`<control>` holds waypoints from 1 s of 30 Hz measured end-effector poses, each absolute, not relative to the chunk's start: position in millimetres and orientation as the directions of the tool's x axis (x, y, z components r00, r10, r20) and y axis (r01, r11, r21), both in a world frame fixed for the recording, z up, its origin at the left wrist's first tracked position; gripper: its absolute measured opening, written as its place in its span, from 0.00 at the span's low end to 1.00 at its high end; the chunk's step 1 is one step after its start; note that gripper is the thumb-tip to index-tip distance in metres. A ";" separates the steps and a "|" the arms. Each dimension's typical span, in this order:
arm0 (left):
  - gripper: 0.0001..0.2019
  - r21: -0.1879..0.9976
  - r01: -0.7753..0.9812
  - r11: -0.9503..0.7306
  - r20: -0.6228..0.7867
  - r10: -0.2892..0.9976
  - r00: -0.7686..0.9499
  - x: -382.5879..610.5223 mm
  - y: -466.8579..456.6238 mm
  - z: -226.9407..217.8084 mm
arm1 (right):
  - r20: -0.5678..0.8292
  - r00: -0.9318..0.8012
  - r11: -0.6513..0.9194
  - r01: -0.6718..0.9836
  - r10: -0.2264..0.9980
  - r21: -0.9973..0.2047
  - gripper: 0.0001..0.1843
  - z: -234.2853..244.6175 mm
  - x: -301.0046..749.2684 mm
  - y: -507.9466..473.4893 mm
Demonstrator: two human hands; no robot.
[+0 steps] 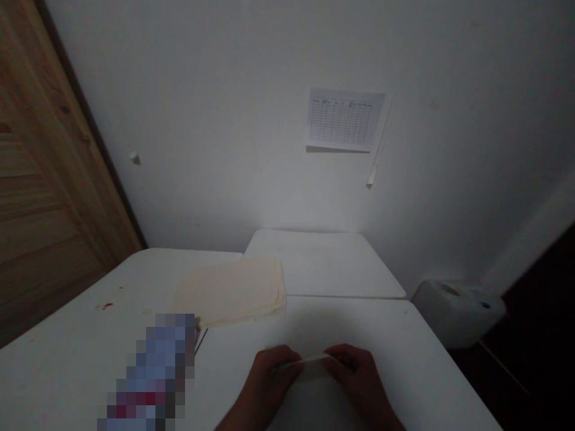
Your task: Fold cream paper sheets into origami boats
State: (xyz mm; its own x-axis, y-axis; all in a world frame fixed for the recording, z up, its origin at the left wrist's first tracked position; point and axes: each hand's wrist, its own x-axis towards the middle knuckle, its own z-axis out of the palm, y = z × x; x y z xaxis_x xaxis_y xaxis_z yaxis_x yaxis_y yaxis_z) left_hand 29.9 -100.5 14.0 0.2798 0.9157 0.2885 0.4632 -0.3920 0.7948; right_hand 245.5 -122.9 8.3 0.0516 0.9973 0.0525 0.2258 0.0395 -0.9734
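My left hand (281, 370) and my right hand (353, 371) are close together over the near part of the white table (381, 335). Between them is a thin whitish sheet (313, 359), its upper edge stretching from one hand to the other. Each hand pinches one end of it between thumb and fingers. Dim light hides what kind of sheet it is and how far it hangs below the hands. Beyond my left hand lies a flat stack of thin beige sheets (233, 290) with uneven edges.
To the left, a pixelated blue and red object (157, 365) rests on the table. Small red specks (106, 306) mark the tabletop. A printed chart (344, 120) hangs on the wall. A wooden door (58, 137) stands at left, and a white container (460, 311) sits beyond the right edge.
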 end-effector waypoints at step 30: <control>0.16 0.874 0.405 -0.270 0.201 0.958 0.204 30.4 -103.4 6.0 | 0.096 -0.005 0.093 0.292 0.995 -0.952 0.15 11.8 248.6 -126.0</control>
State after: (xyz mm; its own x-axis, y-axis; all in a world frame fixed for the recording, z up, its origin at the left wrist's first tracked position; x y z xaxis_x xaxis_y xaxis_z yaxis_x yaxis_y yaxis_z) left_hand 30.4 -103.4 6.0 0.2043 0.9581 0.2009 0.4053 -0.2696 0.8735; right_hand 248.6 -126.0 11.8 -0.0051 0.9954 0.0955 0.2921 0.0928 -0.9519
